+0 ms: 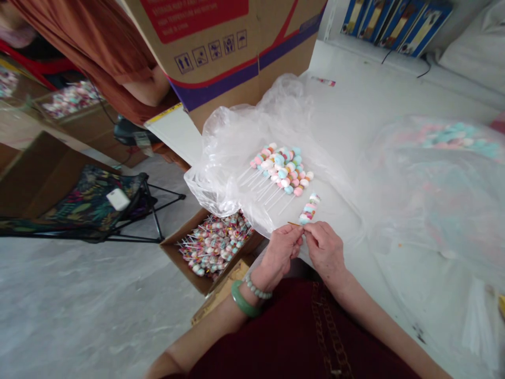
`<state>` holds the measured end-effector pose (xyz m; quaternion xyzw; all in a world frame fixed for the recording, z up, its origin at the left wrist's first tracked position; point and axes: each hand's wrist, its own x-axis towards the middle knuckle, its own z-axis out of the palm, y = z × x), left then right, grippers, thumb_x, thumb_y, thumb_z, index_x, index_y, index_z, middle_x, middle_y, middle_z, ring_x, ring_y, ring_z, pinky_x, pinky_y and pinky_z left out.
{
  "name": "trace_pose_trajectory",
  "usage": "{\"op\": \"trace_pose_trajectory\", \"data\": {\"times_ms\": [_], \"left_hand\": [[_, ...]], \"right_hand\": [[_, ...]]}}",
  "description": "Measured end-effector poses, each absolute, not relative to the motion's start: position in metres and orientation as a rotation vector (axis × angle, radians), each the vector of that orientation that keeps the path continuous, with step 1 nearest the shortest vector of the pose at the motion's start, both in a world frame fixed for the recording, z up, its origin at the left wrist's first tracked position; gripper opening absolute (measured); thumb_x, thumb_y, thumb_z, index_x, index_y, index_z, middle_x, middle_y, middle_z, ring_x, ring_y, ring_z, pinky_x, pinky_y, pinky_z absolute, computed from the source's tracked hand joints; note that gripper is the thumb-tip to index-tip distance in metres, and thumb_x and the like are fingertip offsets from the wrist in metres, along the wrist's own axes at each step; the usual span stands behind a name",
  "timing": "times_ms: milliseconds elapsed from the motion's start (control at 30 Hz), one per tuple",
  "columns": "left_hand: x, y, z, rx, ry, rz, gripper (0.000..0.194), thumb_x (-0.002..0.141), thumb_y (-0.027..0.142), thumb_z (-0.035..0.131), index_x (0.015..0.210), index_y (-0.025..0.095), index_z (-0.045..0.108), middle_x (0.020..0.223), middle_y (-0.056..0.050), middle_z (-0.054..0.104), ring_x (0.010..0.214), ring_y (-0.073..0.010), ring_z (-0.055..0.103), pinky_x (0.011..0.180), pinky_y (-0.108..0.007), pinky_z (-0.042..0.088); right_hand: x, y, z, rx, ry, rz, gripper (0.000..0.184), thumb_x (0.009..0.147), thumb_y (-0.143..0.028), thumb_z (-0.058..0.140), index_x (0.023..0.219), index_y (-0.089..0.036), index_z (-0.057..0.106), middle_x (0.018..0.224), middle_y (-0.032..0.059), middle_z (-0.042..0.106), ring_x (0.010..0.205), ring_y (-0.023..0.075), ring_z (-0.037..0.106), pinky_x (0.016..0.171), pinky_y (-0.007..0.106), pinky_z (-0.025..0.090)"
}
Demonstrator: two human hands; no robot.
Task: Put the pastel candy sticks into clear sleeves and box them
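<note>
My left hand [281, 246] and my right hand [325, 247] meet fingertip to fingertip at the table's near edge, both closed in a pinch. Between them is the lower end of a marshmallow skewer [310, 209] in a clear wrapper, pointing away from me. A thin gold twist tie [294, 223] sticks out from the fingertips of my left hand. The fingers cover the skewer's stick. Just beyond lies a pile of marshmallow skewers [282, 168] in pink, white and blue, their white sticks pointing left on a clear plastic sheet [224, 158].
A cardboard box [175, 247] full of wrapped skewers stands below on the left. A large carton [221, 68] is at the back, beside a person in a brown top [106, 47]. Bagged marshmallows [453, 142] lie right. A folding chair [90, 200] holds a white object.
</note>
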<state>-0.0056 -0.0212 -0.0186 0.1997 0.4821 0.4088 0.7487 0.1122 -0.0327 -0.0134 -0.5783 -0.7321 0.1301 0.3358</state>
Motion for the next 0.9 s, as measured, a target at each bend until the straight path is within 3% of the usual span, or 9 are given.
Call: {"op": "trace_pose_trajectory", "data": {"times_ms": [133, 267, 400, 500, 633, 733, 833, 900], "left_hand": [[-0.005, -0.021, -0.018, 0.472, 1.076, 0.916, 0.033, 0.070, 0.040, 0.068, 0.061, 0.015, 0.049, 0.049, 0.006, 0.042, 0.037, -0.0017, 0.028, 0.039, -0.020, 0.014], [-0.003, -0.020, -0.016, 0.487, 1.145, 0.923, 0.034, 0.069, 0.037, 0.067, 0.056, 0.016, 0.044, 0.044, 0.008, 0.036, 0.037, -0.0015, 0.025, 0.039, -0.019, 0.014], [-0.010, -0.020, -0.014, 0.417, 0.967, 0.818, 0.034, 0.067, 0.040, 0.068, 0.060, 0.015, 0.047, 0.045, 0.007, 0.040, 0.035, -0.0014, 0.025, 0.038, -0.019, 0.010], [-0.022, -0.021, -0.012, 0.469, 0.696, 0.538, 0.035, 0.064, 0.043, 0.073, 0.064, 0.013, 0.056, 0.046, 0.005, 0.046, 0.034, -0.0016, 0.025, 0.037, -0.020, 0.009], [-0.044, -0.012, 0.001, 0.671, 0.482, 0.207, 0.039, 0.057, 0.048, 0.077, 0.061, 0.012, 0.062, 0.042, 0.003, 0.047, 0.033, -0.0038, 0.026, 0.036, -0.022, 0.010], [-0.060, -0.001, 0.022, 0.964, 0.510, 0.109, 0.031, 0.062, 0.044, 0.074, 0.065, 0.014, 0.065, 0.046, 0.002, 0.051, 0.037, -0.0062, 0.033, 0.037, -0.023, 0.016], [-0.063, 0.003, 0.046, 1.522, 0.685, 0.156, 0.013, 0.070, 0.026, 0.068, 0.064, 0.015, 0.065, 0.052, 0.003, 0.051, 0.050, -0.0095, 0.044, 0.048, -0.023, 0.031], [-0.056, -0.003, 0.055, 1.978, 0.957, 0.308, 0.012, 0.077, 0.015, 0.057, 0.067, 0.014, 0.064, 0.059, 0.000, 0.054, 0.059, -0.0130, 0.049, 0.059, -0.025, 0.037]], "right_hand": [[0.109, -0.032, -0.013, -1.543, -1.730, 0.615, 0.019, 0.087, -0.021, 0.046, 0.079, -0.021, 0.063, 0.076, 0.0030, 0.062, 0.075, 0.0168, 0.055, 0.072, 0.029, 0.043], [0.103, -0.030, -0.011, -1.659, -1.228, 0.959, 0.008, 0.076, -0.028, 0.061, 0.076, -0.021, 0.057, 0.064, -0.0034, 0.058, 0.059, 0.0133, 0.050, 0.060, 0.027, 0.041], [0.115, -0.027, -0.003, -1.390, -0.824, 1.510, 0.034, 0.064, -0.024, 0.071, 0.094, -0.020, 0.058, 0.057, -0.0075, 0.053, 0.050, 0.0099, 0.046, 0.051, 0.024, 0.037], [0.133, -0.035, 0.007, -1.283, -1.005, 1.666, 0.042, 0.063, -0.021, 0.073, 0.104, -0.022, 0.061, 0.061, -0.0053, 0.057, 0.053, 0.0115, 0.050, 0.053, 0.026, 0.040], [0.145, -0.058, 0.024, -1.191, -1.737, 1.344, 0.010, 0.081, -0.026, 0.059, 0.090, -0.025, 0.064, 0.067, 0.0006, 0.063, 0.057, 0.0160, 0.055, 0.053, 0.029, 0.042], [0.146, -0.064, 0.042, -0.995, -2.212, 0.891, 0.011, 0.086, -0.023, 0.052, 0.080, -0.023, 0.062, 0.067, 0.0025, 0.060, 0.060, 0.0169, 0.052, 0.057, 0.031, 0.040], [0.138, -0.052, 0.056, -0.821, -2.668, 0.352, 0.014, 0.083, -0.012, 0.049, 0.077, -0.018, 0.059, 0.069, 0.0057, 0.058, 0.065, 0.0185, 0.050, 0.064, 0.033, 0.039], [0.126, -0.036, 0.062, -1.041, -2.674, 0.235, 0.017, 0.079, -0.005, 0.048, 0.073, -0.017, 0.058, 0.063, 0.0052, 0.055, 0.061, 0.0174, 0.047, 0.060, 0.031, 0.035]]}}
